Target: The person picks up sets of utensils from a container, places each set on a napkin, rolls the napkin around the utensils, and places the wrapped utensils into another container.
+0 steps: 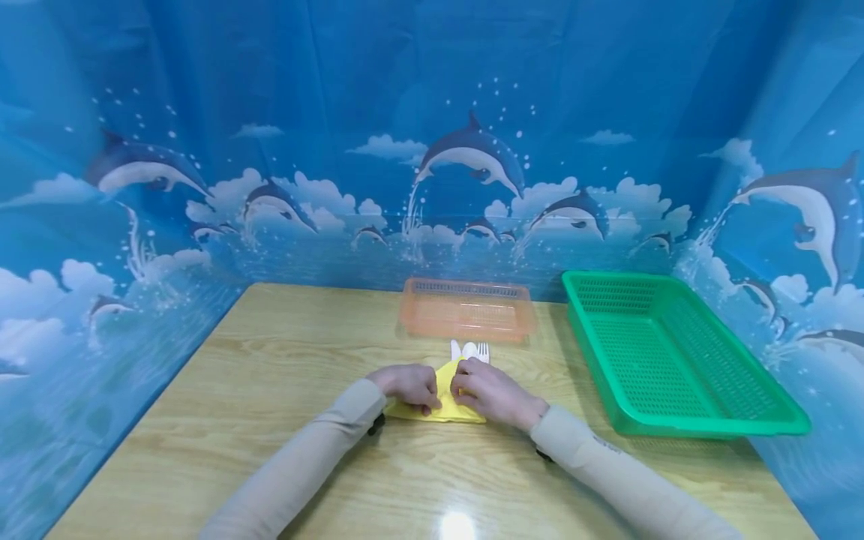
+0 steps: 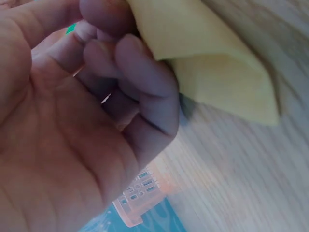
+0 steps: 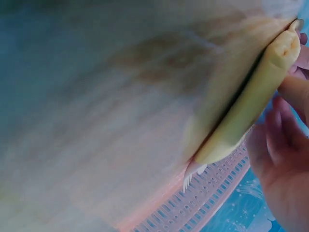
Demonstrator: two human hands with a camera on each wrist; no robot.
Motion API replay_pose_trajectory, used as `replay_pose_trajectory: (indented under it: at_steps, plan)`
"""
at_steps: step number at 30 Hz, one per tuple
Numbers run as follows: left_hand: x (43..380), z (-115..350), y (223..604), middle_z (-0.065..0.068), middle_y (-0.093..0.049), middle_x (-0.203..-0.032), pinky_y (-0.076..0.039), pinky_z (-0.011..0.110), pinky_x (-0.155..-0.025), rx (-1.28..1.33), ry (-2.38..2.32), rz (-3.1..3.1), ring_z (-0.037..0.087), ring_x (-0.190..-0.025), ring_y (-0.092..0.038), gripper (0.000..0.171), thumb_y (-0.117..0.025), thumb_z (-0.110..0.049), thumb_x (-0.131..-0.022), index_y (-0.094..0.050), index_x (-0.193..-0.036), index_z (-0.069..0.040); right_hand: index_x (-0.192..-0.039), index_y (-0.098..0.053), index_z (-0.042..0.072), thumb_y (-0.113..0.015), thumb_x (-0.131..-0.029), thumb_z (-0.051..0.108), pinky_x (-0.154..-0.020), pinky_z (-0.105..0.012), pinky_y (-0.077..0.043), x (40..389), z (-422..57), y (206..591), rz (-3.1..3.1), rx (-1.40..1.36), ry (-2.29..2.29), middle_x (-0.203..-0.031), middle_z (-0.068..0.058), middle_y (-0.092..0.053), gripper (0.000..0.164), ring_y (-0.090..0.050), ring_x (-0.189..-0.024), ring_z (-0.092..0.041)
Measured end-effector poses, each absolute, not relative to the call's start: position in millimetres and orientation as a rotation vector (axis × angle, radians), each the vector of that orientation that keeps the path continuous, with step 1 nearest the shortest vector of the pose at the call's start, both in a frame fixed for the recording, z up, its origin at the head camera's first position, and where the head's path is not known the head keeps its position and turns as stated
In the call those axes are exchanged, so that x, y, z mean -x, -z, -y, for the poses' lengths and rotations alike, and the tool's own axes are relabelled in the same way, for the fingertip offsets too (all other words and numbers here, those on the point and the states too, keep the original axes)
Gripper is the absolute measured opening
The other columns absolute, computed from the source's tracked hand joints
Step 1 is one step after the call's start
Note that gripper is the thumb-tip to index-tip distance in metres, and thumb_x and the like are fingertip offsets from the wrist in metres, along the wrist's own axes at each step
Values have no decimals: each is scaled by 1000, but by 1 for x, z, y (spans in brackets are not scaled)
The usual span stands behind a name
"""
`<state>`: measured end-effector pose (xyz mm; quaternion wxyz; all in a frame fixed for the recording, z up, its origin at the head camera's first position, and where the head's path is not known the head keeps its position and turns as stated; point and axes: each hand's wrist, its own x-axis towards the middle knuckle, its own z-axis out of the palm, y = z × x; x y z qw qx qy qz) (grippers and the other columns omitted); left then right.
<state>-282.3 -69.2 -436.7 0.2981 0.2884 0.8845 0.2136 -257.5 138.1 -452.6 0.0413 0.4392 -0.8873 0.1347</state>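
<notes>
A yellow napkin (image 1: 448, 410) lies folded on the table in front of me, with a loose flap at its left side. Out of its far end stick the tips of a white knife (image 1: 455, 349), a white spoon (image 1: 470, 349) and a white fork (image 1: 483, 352); their handles are hidden by the cloth. My left hand (image 1: 413, 386) pinches the napkin's left part, fingers curled in the left wrist view. From the right, my right hand (image 1: 496, 394) grips the cloth, which shows as a thick rounded fold (image 3: 251, 96) in the right wrist view.
Just beyond the cutlery stands a shallow orange basket (image 1: 466, 330). A larger green basket (image 1: 610, 375) is at the right of the wooden table (image 1: 270, 352). A blue dolphin-print curtain (image 1: 324, 90) closes off the back and sides.
</notes>
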Motion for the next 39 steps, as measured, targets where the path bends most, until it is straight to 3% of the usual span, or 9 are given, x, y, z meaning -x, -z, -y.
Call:
replay_pose_trajectory:
  at_steps: [3,8,13,17,22,32,39]
  plan:
    - [283,70,437,-6,-57,-52,-31,15,-45,-767,-545,-2354,2,-44,-42,40,-67,-21,-93,-60,-54,-14,-98,-72,14,-68,-93,12,-78,-25,-52,257,-138,453,2747,-1361,-413,-98,3,-65,7,-58,-90,-10]
    - [284,72,435,-6,-51,-51,-32,16,-46,-757,-586,-2349,4,-46,-42,39,-70,-21,-91,-53,-56,-16,-114,-69,8,-67,-93,11,-92,-33,-52,257,-138,451,2787,-1362,-419,-115,-5,-64,22,-60,-107,-18]
    - [283,74,435,-4,-53,-56,-36,17,-47,-732,-653,-2352,6,-50,-45,30,-73,-15,-88,-54,-64,-14,-119,-60,5,-72,-90,16,-87,-31,-51,258,-140,451,2804,-1238,-569,-115,-5,-57,33,-54,-102,-15]
    - [283,75,435,-4,-54,-58,-38,17,-48,-730,-650,-2358,7,-52,-47,27,-73,-14,-87,-55,-68,-13,-108,-62,9,-73,-89,16,-79,-27,-49,258,-140,452,2788,-1229,-588,-104,-1,-55,23,-49,-91,-11]
    - [282,75,434,-4,-55,-60,-38,17,-49,-729,-635,-2357,7,-53,-48,27,-74,-14,-87,-54,-69,-13,-105,-70,12,-69,-91,12,-86,-30,-53,257,-138,452,2753,-1364,-437,-106,1,-65,13,-59,-98,-13]
    - [281,73,432,-3,-54,-62,-36,18,-48,-669,-662,-2319,7,-54,-47,24,-72,-15,-89,-56,-71,-13,-116,-70,10,-60,-97,12,-104,-37,-47,259,-135,452,2755,-1509,-319,-122,-2,-68,21,-60,-118,-19]
    - [274,79,429,-2,-54,-65,-38,22,-50,-579,-558,-2618,10,-55,-47,29,-73,-34,-89,-56,-79,-12,-118,-69,8,-60,-98,19,-104,-38,-47,259,-134,450,2794,-1520,-342,-127,-8,-65,25,-59,-120,-22]
